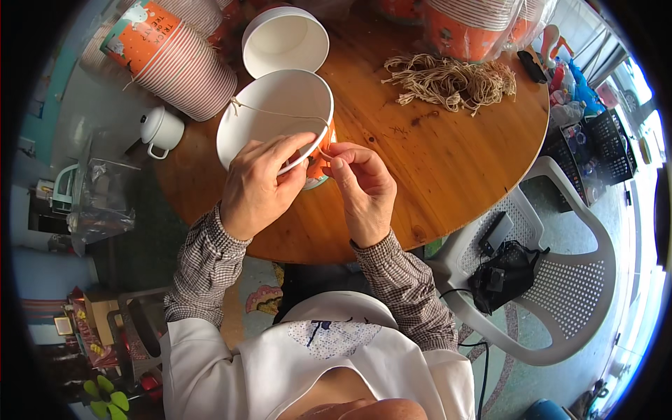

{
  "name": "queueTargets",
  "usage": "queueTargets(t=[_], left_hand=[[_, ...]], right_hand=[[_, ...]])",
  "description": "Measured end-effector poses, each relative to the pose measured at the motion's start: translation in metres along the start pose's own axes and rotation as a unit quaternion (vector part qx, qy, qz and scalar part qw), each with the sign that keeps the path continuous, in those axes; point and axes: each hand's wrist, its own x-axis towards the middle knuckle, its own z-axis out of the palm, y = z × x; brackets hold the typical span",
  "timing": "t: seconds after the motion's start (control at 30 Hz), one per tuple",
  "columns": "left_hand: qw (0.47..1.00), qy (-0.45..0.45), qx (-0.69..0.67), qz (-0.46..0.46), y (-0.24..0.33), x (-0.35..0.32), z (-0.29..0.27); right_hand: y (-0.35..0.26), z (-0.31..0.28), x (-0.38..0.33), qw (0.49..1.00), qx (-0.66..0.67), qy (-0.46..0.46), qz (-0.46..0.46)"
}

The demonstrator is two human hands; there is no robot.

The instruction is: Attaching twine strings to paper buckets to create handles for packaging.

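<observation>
A white-lined paper bucket (269, 94) with an orange printed outside tilts on the wooden table in front of me. My left hand (264, 183) grips its near rim, fingers closed over the edge. A thin beige cord (285, 114) runs from a knot at the bucket's left rim across the opening to the right side. There my right hand (364, 185) pinches the cord between thumb and fingers, close to the rim. Fingers partly hide the spot where cord and rim meet. Behind stands another white-lined bucket (285, 42), its mouth toward me.
A nested stack of orange buckets (185, 73) lies at the left, beside a white lidded mug (162, 131). Loose beige cords (451, 82) are heaped at the far right, near bagged buckets (465, 31). A plastic chair (567, 280) holding a black bag (500, 280) stands by the table (420, 168).
</observation>
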Motion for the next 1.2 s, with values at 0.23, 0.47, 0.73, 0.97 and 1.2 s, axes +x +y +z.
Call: queueTargets(t=[0.23, 0.47, 0.73, 0.97, 1.2], left_hand=[[1.000, 0.003, 0.006, 0.011, -0.002, 0.000, 0.001], [1.000, -0.001, 0.007, 0.008, -0.002, 0.001, 0.001], [1.000, -0.010, 0.009, 0.003, -0.001, 0.001, 0.001], [1.000, -0.017, 0.004, -0.002, -0.001, 0.001, 0.000], [1.000, -0.011, -0.005, -0.003, -0.002, 0.001, -0.001]], right_hand=[[0.004, -0.002, -0.003, 1.000, -0.013, -0.019, -0.001], [0.003, 0.003, 0.002, 1.000, -0.004, 0.008, 0.001], [0.006, 0.007, 0.004, 1.000, 0.010, 0.003, 0.021], [0.005, 0.009, 0.001, 1.000, 0.001, 0.015, 0.027], [-0.002, 0.001, 0.002, 0.995, -0.053, 0.044, 0.066]])
